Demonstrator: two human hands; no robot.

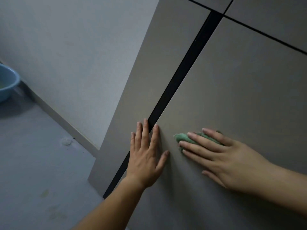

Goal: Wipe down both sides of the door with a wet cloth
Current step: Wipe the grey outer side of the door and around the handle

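Note:
A grey-brown door [240, 83] with black inlay strips fills the right of the head view, seen at a slant down to its lower edge. My left hand [146, 156] lies flat on the door with fingers straight, across the long black strip [182, 75]. My right hand [221, 156] presses a green cloth [181, 137] flat against the door panel to the right of that strip. Most of the cloth is hidden under the straight fingers; only its left end shows.
A blue basin [6, 83] stands on the grey floor [33, 163] at the far left edge. A pale wall [74, 47] with a skirting board runs behind the door's free edge. A small round doorstop [66, 141] sits on the floor near the wall.

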